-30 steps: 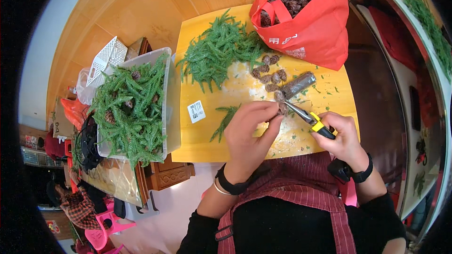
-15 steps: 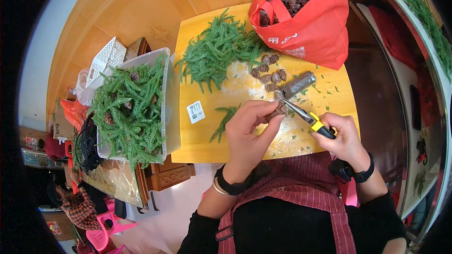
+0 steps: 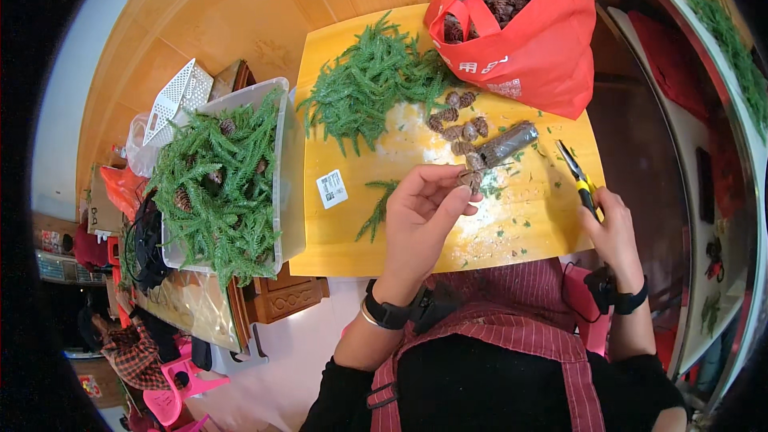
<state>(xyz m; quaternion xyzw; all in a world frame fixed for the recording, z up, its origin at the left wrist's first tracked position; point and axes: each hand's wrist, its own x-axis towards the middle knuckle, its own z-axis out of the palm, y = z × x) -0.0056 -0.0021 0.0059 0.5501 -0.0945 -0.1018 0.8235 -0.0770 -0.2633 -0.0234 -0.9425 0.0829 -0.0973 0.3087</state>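
My left hand (image 3: 424,212) is raised just above the yellow wooden surface (image 3: 416,248), its fingertips pinched around a small brown pine cone (image 3: 470,180) that I hold at the far end of my fingers, close to the dark wrapped roll of thin wire (image 3: 508,144) lying slantwise on the board. My right hand (image 3: 612,228) sits well off to the right near the board's edge, clenched on the yellow-handled pliers (image 3: 578,176); their long axis runs up and to the left, with the dark tips pointing away from me. So the cone lies to the left of the pliers, apart from them, with bare board and green needle scraps between, and the left hand is plainly the nearer one to it. A small cluster of loose brown pine cones (image 3: 458,120) rests just beyond the roll, beside a heap of green artificial fir sprigs (image 3: 372,84). One single green sprig (image 3: 376,208) lies left of my left hand. Farther back stands a red fabric bag filled with pine cones (image 3: 528,32), and off the board's left side a clear plastic bin of fir sprigs (image 3: 228,176).
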